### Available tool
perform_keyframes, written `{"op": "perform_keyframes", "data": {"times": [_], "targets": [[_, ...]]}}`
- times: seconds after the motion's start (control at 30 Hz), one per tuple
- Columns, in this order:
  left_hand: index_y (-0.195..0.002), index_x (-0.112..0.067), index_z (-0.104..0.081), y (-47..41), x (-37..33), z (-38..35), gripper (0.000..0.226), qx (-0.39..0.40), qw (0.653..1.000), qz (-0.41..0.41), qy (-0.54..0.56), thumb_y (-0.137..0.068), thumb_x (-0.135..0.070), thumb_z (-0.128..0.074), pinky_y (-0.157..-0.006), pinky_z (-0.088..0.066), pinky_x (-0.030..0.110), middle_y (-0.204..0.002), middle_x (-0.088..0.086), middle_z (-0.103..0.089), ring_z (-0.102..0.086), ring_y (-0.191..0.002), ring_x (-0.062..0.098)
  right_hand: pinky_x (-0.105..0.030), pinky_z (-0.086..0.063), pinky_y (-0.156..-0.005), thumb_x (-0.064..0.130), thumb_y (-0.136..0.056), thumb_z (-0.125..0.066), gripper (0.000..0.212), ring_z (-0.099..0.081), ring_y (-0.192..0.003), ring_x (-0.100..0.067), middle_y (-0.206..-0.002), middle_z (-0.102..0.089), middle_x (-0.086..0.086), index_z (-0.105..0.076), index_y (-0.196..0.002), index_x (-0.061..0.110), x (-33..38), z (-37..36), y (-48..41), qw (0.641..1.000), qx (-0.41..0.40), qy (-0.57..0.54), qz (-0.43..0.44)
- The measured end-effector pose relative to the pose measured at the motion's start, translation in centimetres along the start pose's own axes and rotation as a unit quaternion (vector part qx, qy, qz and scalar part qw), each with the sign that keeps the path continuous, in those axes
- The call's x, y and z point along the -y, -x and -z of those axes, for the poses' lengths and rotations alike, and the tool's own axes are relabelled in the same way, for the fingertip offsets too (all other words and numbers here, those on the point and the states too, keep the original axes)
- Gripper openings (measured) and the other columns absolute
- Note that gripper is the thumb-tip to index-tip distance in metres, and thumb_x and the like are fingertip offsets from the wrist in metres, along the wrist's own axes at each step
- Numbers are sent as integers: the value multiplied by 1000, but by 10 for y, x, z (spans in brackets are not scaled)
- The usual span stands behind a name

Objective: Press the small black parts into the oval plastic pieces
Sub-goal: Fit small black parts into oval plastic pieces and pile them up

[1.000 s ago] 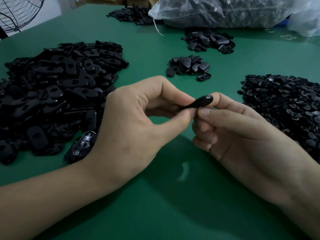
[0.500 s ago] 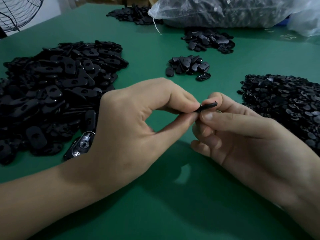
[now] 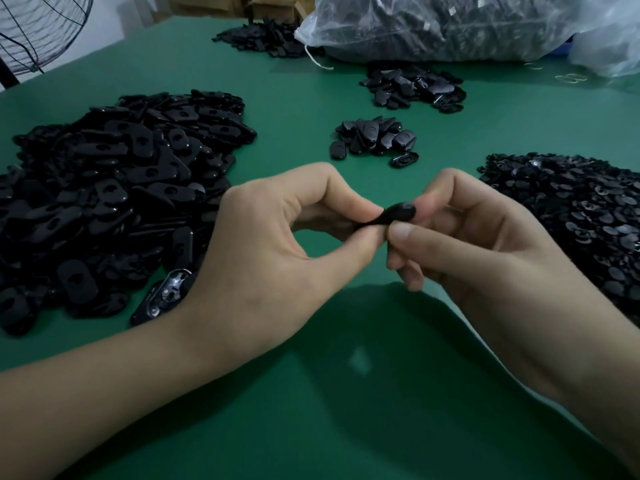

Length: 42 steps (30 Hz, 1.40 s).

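The left hand (image 3: 273, 244) and right hand (image 3: 485, 244) both pinch one oval piece (image 3: 398, 214) between thumb and forefinger, held above the counter (image 3: 346, 410) between them. This looks like the pressing step; whether the small part is seated is hidden. Next, likely, a firm squeeze, then release to the heap (image 3: 374, 138) beyond

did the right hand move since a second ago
Yes: the right hand rose slightly, its index knuckle nearer the small pile, still pinching the oval piece.
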<state>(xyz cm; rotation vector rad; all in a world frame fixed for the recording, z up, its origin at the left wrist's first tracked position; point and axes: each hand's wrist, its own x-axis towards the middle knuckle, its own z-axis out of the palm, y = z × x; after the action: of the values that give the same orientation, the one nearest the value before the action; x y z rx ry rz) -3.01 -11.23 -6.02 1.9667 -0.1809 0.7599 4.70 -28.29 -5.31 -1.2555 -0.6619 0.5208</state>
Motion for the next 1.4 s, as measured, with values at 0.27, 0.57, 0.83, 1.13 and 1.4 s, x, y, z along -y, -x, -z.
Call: {"op": "perform_keyframes", "data": {"times": [0.27, 0.57, 0.83, 1.13, 1.4], "targets": [[-91, -16, -69, -7, 12, -1, 14, 42, 991, 97, 80, -82, -12, -80, -79, -59, 24, -87, 0, -79, -77, -81, 14, -26, -52, -60, 17, -90, -65, 16, -60, -57, -21, -71, -72, -12, -59, -86, 3, -2, 0, -3, 993, -49, 104, 7], [-133, -19, -65, -32, 12, 21, 54, 261, 962, 74, 9, -82, -20, -82, -90, -59, 36, -99, -1, -78, -76, -93, 20, -21, -46, -54, 27, -85, -67, 19, -55, -54, -17, -68, -70, -9, -64, -87, 9, -4, 6, -2, 996, -46, 63, -54], [-118, -39, -71, -97, 41, 25, 47, 237, 938, 76, -241, -76, -61, -77, -87, -49, 14, -105, -16, -65, -64, -101, -6, -32, -49, -59, 20, -97, -63, 7, -60, -52, -14, -69, -73, 3, -67, -99, 26, -11, 11, -5, 947, -67, 313, 10], [-133, -42, -63, -163, 109, -21, 49, 157, 927, 131, -315, -87, -57, -71, -120, -29, 46, -138, 11, -44, -35, -140, 32, -26, -46, -66, 26, -92, -64, 11, -58, -73, -6, -71, -64, 14, -67, -99, 34, -8, 29, -10, 846, -130, 516, 40], [-152, -21, -47, -170, 106, -3, 64, 157, 887, 191, -391, -100, -57, -53, -123, -25, 52, -160, 12, -36, -28, -150, 33, -48, -34, -96, 50, -98, -48, 41, -39, -126, -25, -124, -55, 1, -66, -122, 22, 3, 39, -11, 629, -117, 766, -58]]}}
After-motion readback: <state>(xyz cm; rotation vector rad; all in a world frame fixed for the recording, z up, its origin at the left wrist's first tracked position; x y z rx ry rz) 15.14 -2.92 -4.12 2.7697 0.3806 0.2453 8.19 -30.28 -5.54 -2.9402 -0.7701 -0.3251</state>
